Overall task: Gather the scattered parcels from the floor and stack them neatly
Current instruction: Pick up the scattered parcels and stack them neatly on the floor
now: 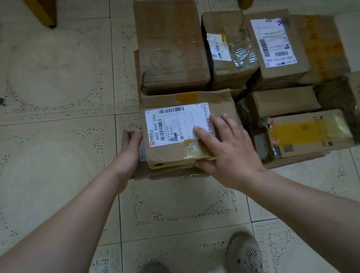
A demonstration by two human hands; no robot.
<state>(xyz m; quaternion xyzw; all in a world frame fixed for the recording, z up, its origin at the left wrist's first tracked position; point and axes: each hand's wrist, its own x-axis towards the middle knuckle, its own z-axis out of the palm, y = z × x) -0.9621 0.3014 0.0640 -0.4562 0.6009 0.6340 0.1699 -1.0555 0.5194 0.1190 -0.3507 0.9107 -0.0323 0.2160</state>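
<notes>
The labelled cardboard parcel (186, 125) is held between the two hands and lies on top of another flat parcel (168, 173) on the tiled floor (53, 134). The left hand (129, 153) presses flat on its left side. The right hand (222, 150) grips its near right corner, fingers spread over the white shipping label (176, 122) and thumb under the edge. Beyond the hands stands a plain brown box (170, 44). To the right of the right hand are more parcels close together, one with yellow tape (306, 133). Below the arms are two grey shoes (243, 264).
</notes>
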